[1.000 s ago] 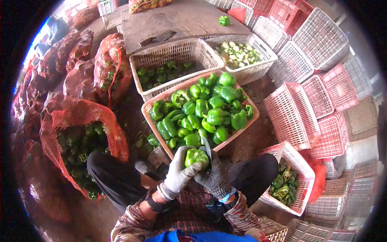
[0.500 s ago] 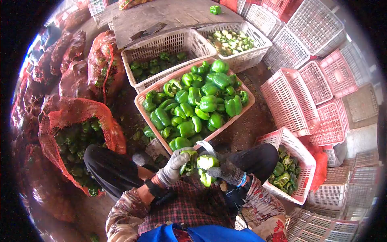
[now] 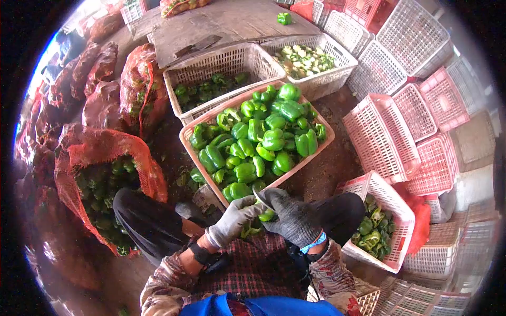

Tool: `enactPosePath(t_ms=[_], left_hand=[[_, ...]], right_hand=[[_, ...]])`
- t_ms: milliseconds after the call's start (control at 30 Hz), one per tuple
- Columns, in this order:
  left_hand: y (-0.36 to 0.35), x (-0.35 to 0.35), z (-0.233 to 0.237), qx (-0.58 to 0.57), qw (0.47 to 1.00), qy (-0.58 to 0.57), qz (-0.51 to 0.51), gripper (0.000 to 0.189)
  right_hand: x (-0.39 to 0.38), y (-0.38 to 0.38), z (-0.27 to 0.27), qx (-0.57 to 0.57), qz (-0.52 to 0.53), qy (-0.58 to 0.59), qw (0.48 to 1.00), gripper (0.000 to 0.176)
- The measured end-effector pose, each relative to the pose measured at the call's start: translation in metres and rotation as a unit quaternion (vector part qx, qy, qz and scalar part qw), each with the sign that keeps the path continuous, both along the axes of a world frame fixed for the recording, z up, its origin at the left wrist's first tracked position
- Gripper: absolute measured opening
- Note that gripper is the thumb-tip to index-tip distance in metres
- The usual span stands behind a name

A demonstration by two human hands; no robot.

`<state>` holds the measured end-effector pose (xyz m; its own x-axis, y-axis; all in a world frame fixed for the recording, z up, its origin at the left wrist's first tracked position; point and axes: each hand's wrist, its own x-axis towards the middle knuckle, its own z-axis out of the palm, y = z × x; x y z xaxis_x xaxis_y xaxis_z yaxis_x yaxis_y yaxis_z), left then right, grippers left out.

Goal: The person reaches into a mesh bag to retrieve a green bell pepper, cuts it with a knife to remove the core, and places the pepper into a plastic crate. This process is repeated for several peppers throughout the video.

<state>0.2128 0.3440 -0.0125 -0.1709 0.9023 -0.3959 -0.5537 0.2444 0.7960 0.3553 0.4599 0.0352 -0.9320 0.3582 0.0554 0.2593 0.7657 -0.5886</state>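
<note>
My left hand (image 3: 237, 218), in a light grey glove, is closed on a green bell pepper (image 3: 268, 215) above my lap. My right hand (image 3: 292, 216), in a darker grey glove, comes in from the other side and covers most of that pepper. A thin pale edge of a knife blade (image 3: 256, 194) shows by the right fingertips; its handle is hidden in that hand. Green scraps (image 3: 250, 231) hang below the left fingers. Just beyond both hands stands a pink crate (image 3: 330, 138) heaped with whole green peppers (image 3: 273, 139).
An opened red mesh sack (image 3: 105, 142) of peppers lies at my left. A white crate (image 3: 174, 100) of dark green pieces and another crate (image 3: 345, 67) of pale cores stand behind. At right, a pink-white crate (image 3: 406, 216) holds cut peppers, with stacked crates (image 3: 379, 137) beyond.
My hands have come together, and the right has moved up and left over the pepper. The pepper's pale cut face and most of the blade are now covered. The view has shifted slightly.
</note>
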Motion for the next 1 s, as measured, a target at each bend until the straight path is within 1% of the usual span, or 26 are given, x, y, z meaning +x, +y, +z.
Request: enactPosePath(t_ms=[33, 133, 167, 200, 233, 267, 300, 333, 367, 400, 467, 533, 600, 633, 733, 767, 800, 833, 900, 933, 1000], left_hand=[[-0.001, -0.002, -0.003, 0.000, 1.000, -0.014, -0.009, 0.033], [-0.010, -0.009, -0.009, 0.006, 0.998, -0.045, -0.034, 0.036], [-0.011, -0.011, 0.000, 0.016, 0.998, -0.046, -0.040, 0.036], [-0.011, -0.014, 0.007, 0.030, 0.998, -0.044, -0.044, 0.036], [-0.015, -0.018, 0.011, 0.002, 0.995, -0.043, -0.087, 0.039], [-0.012, -0.009, 0.007, 0.023, 0.998, -0.012, -0.056, 0.043], [-0.010, -0.009, 0.017, -0.003, 0.994, 0.024, -0.104, 0.043], [-0.011, -0.008, 0.028, -0.031, 0.986, 0.058, -0.152, 0.044], [-0.009, 0.000, 0.020, 0.040, 0.991, 0.057, -0.117, 0.042], [-0.010, 0.004, 0.016, 0.044, 0.991, 0.072, -0.102, 0.041], [-0.011, 0.010, 0.013, 0.055, 0.991, 0.102, -0.070, 0.039], [-0.008, 0.016, 0.011, 0.058, 0.985, 0.160, -0.018, 0.033], [-0.008, 0.016, 0.009, 0.057, 0.975, 0.216, 0.020, 0.031], [-0.009, 0.015, 0.004, 0.049, 0.978, 0.198, 0.032, 0.028], [-0.014, 0.014, -0.003, 0.039, 0.950, 0.307, 0.049, 0.029], [-0.011, 0.016, -0.005, 0.024, 0.945, 0.312, 0.089, 0.027], [-0.006, 0.016, -0.017, 0.020, 0.951, 0.278, 0.132, 0.024], [0.002, 0.012, -0.025, 0.001, 0.971, 0.192, 0.141, 0.023], [0.015, 0.008, -0.017, -0.036, 0.987, 0.012, 0.155, 0.020], [0.019, 0.006, -0.009, -0.024, 0.993, -0.015, 0.115, 0.020], [0.029, -0.001, -0.019, -0.039, 0.998, 0.046, 0.007, 0.021]], right_hand=[[0.001, 0.000, 0.003, -0.008, 0.009, -0.028, 1.000, 0.068], [0.005, 0.012, -0.009, -0.018, 0.056, 0.056, 0.997, 0.075], [0.007, 0.013, -0.011, -0.089, 0.005, 0.098, 0.991, 0.075], [0.010, 0.015, -0.017, -0.193, -0.016, 0.099, 0.976, 0.071], [0.014, 0.017, -0.026, -0.294, -0.037, 0.100, 0.950, 0.066], [0.020, 0.011, -0.033, -0.358, -0.060, 0.096, 0.927, 0.059], [0.025, 0.006, -0.040, -0.419, -0.086, 0.094, 0.899, 0.052], [0.027, 0.004, -0.047, -0.477, -0.096, 0.103, 0.868, 0.049], [0.026, 0.002, -0.050, -0.533, -0.107, 0.112, 0.832, 0.047], [0.026, 0.001, -0.052, -0.585, -0.120, 0.123, 0.793, 0.045], [0.025, 0.003, -0.044, -0.469, -0.171, 0.045, 0.866, 0.035], [0.025, -0.001, -0.074, -0.446, -0.162, 0.138, 0.869, 0.033], [0.022, -0.013, -0.070, -0.434, -0.228, 0.165, 0.856, 0.030], [0.020, -0.015, -0.077, -0.392, -0.230, 0.194, 0.869, 0.031], [0.006, -0.029, -0.026, -0.308, -0.203, 0.271, 0.889, 0.037], [0.008, -0.026, -0.015, -0.172, -0.153, 0.258, 0.938, 0.038], [0.012, -0.023, -0.006, -0.028, -0.103, 0.233, 0.967, 0.039], [0.010, -0.029, -0.003, -0.061, -0.113, 0.241, 0.962, 0.037], [0.015, -0.040, -0.015, -0.069, -0.129, 0.255, 0.956, 0.047], [0.018, -0.041, -0.018, -0.063, -0.133, 0.258, 0.955, 0.051], [0.039, -0.041, -0.011, -0.163, -0.191, 0.248, 0.936, 0.057]])
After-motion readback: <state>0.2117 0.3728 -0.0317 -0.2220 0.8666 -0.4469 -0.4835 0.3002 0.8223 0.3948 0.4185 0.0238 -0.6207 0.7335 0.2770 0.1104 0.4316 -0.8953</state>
